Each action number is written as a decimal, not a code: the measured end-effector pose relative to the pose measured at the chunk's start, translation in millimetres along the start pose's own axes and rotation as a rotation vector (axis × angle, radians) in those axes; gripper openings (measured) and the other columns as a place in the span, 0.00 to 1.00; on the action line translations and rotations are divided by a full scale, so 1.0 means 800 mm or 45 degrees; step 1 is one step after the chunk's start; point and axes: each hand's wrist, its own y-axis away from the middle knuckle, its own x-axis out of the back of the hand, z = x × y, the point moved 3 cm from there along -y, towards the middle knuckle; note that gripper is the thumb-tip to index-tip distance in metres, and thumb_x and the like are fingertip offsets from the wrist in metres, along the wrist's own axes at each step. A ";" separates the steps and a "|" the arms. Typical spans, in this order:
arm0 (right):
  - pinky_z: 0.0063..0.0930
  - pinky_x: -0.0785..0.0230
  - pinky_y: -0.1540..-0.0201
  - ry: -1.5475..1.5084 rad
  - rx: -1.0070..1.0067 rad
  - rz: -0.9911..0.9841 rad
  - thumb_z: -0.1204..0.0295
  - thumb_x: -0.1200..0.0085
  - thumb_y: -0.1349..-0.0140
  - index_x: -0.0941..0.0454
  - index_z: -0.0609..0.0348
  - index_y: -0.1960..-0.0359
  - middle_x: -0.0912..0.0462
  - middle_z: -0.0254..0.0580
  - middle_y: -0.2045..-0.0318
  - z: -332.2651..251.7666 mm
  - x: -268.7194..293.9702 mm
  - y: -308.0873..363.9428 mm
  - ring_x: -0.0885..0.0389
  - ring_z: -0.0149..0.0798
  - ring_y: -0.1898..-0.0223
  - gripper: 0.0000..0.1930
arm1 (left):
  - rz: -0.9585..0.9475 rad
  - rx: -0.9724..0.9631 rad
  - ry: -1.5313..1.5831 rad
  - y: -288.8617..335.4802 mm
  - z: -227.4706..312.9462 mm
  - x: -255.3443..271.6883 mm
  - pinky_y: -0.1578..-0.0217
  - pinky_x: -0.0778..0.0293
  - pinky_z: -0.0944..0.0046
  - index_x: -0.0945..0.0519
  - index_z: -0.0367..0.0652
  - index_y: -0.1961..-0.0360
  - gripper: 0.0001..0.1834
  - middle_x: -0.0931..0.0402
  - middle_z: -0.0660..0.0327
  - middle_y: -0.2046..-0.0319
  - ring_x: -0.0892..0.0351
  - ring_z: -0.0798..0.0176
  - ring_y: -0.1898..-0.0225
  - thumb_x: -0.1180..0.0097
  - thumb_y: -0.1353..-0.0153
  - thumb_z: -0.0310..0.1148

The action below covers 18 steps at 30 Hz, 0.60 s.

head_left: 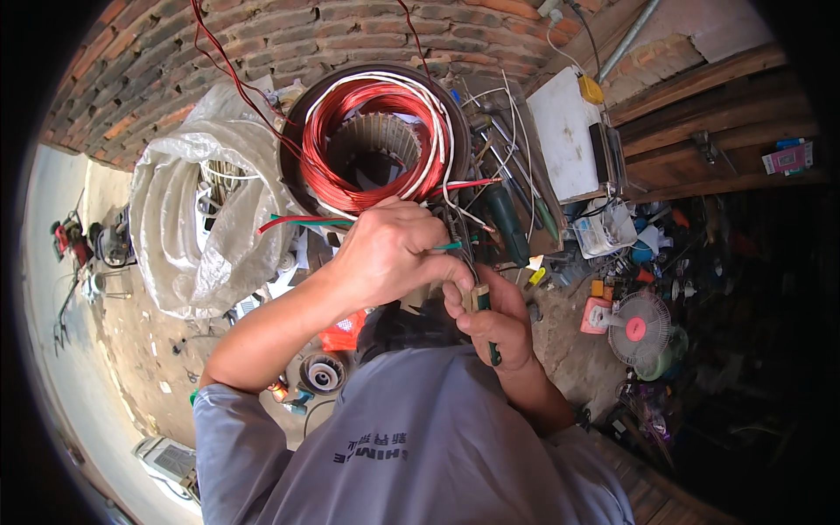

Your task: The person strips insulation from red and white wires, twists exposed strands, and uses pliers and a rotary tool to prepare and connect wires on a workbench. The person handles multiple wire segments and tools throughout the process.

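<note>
A motor stator [289,166] with a thick ring of red wire winding [325,140] stands before me, white cord [442,114] lying along the winding. My left hand [394,249] is closed at its near rim. Red and green sleeved leads [302,220] stick out left of this hand, and a short green end [448,247] shows at its fingertips. My right hand [503,324] is wrapped round a slim green-handled hand tool [483,300]. Its dark metal part points up beside the left fingers; its exact kind is unclear. The left fingertips come close to the tool.
A crumpled translucent plastic sack [162,227] stands at the left. Right of the stator, a board carries tools, including a dark green-handled one [507,219]. A fan [639,328] and clutter lie farther right. A brick wall [350,31] rises behind.
</note>
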 end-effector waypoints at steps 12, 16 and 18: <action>0.19 0.34 0.53 0.016 0.122 0.038 0.76 0.41 0.48 0.29 0.67 0.38 0.22 0.37 0.56 0.025 -0.001 0.008 0.26 0.28 0.56 0.31 | -0.110 0.050 0.005 -0.003 0.000 0.004 0.68 0.25 0.55 0.22 0.41 0.81 0.22 0.26 0.59 0.81 0.23 0.51 0.76 0.17 0.57 0.40; 0.17 0.36 0.54 0.161 0.118 -0.057 0.76 0.39 0.44 0.29 0.66 0.37 0.23 0.34 0.55 0.011 0.004 0.004 0.28 0.24 0.57 0.30 | -0.098 0.044 0.084 0.000 0.003 0.011 0.65 0.24 0.54 0.18 0.40 0.72 0.16 0.22 0.57 0.75 0.20 0.50 0.71 0.21 0.48 0.37; 0.20 0.35 0.52 0.253 0.098 -0.088 0.75 0.39 0.41 0.31 0.67 0.34 0.24 0.35 0.54 0.003 0.004 0.003 0.27 0.26 0.56 0.31 | -0.081 0.032 0.160 0.004 -0.002 0.010 0.64 0.24 0.54 0.17 0.40 0.67 0.12 0.19 0.56 0.72 0.18 0.49 0.69 0.25 0.42 0.34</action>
